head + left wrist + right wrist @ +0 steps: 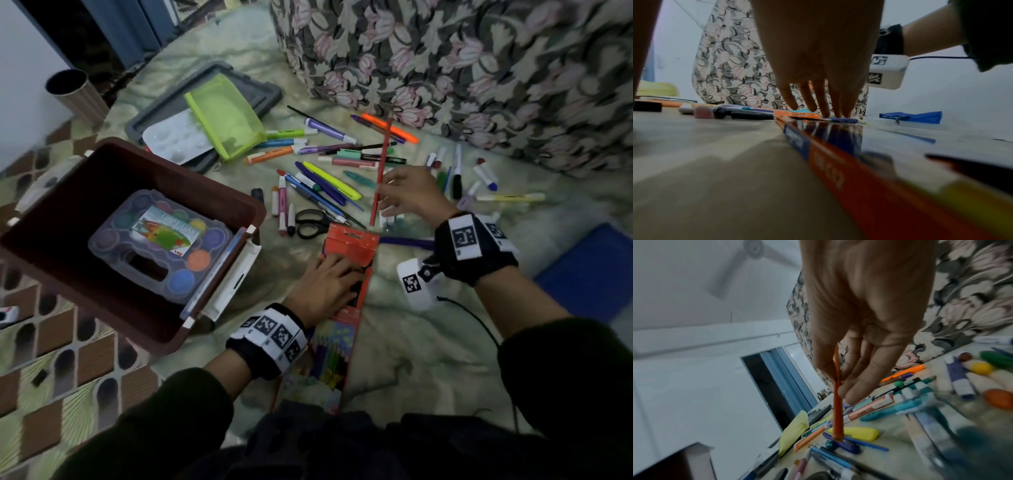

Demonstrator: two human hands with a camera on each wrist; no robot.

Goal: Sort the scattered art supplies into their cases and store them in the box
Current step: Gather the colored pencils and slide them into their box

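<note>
While the floral upholstered piece [462, 65] fills the far side of the bed-like sheet [411, 342], a brown storage box [212, 192] sits at the left w/ its top open. Inside it lies a clear paint set [161, 246] w/ round colour pots. Behind the box a grey lid [267, 92] lies flat, carrying a white palette [174, 137] and a lime mesh pouch [226, 116] that lies partly over both. A blue case [589, 270] lies at the right edge, well apart from the box.

Near the middle, an orange pencil carton [352, 240] lies flat, its open flap end pointing twd the loose pens. The left hand [322, 284] presses on it w/ straight, spread fingers [824, 104], nothing gripped. The right hand [411, 195] is apart from the left, lifted above the sheet, pinching a red pencil [382, 168] betw. thumb and fingers [857, 386]; the pencil is tilted, lower end close to the carton's flap, whether touching I can't tell.

Scattered markers and pens [325, 150] cover the sheet betw. pouch and floral piece. Black scissors [311, 222] lie just beside the carton's flap end, w/ a yellow highlighter [332, 180] and a teal pen [359, 179] near the right hand.
</note>
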